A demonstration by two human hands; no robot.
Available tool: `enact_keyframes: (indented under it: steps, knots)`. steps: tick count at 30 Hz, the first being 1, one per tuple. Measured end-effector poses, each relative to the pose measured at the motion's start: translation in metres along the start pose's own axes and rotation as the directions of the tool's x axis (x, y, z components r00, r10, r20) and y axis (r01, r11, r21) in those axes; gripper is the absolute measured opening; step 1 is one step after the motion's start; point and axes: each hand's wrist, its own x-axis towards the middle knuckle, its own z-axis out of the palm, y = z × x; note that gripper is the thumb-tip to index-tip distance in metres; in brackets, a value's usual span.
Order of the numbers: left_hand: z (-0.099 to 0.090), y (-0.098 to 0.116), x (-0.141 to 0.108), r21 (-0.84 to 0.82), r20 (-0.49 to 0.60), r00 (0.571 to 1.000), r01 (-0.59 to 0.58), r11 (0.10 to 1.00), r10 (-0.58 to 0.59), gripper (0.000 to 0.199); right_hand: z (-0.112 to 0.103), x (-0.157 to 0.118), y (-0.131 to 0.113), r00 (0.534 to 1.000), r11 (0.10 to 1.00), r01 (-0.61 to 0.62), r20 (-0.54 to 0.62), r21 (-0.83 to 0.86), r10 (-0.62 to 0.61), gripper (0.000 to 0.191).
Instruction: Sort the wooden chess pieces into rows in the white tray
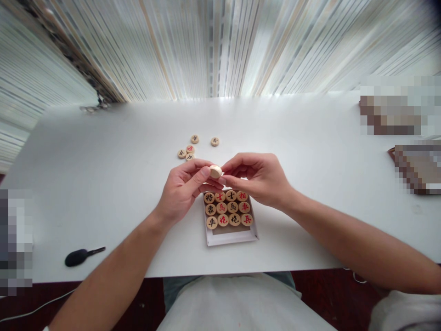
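A pale round xiangqi piece is tilted up on its edge above the far side of the box, its marking hardly readable. My left hand grips it between thumb and fingers. From the other side, the thumb and forefinger of my right hand close in a pinch at the piece's right edge. Below both hands lies a shallow white box with rows of xiangqi pieces in red and black characters, such as a red-marked piece at the near right. My fingers hide part of the box's far side.
Beyond my hands several loose pieces lie on the white table, among them a red-marked piece and a black-marked piece. A black paddle-shaped object rests near the front left edge. Striped curtains hang behind; blurred-out objects stand at both sides.
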Motion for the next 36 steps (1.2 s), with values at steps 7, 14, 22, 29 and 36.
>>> enact_keyframes:
  steps: [7, 14, 22, 29, 36]
  knots:
    - [0.0, -0.001, 0.001, 0.013, 0.017, 1.0, -0.018, 1.0, 0.018, 0.013, 0.0, -0.001, 0.0, 1.0, 1.0, 0.002, -0.005, 0.004, -0.002, 0.03]
    - [0.0, -0.001, 0.0, 0.102, -0.028, 0.995, -0.094, 0.99, 0.097, 0.016, -0.002, -0.002, 0.001, 1.0, 1.0, 0.011, -0.011, -0.026, -0.012, 0.03]
    - [0.002, -0.002, -0.001, 0.126, -0.025, 0.99, -0.137, 0.982, 0.142, 0.015, -0.002, -0.002, 0.001, 0.998, 0.998, -0.066, -0.008, -0.002, 0.066, 0.032]
    - [0.001, -0.003, -0.001, 0.157, -0.024, 0.986, -0.158, 0.975, 0.164, 0.015, -0.009, 0.001, -0.002, 0.98, 0.978, -0.193, 0.071, 0.082, 0.188, 0.029]
    - [0.002, -0.001, 0.0, 0.154, -0.014, 0.983, -0.181, 0.971, 0.186, 0.017, -0.011, 0.002, -0.001, 0.974, 0.967, -0.215, 0.104, 0.138, 0.202, 0.022]
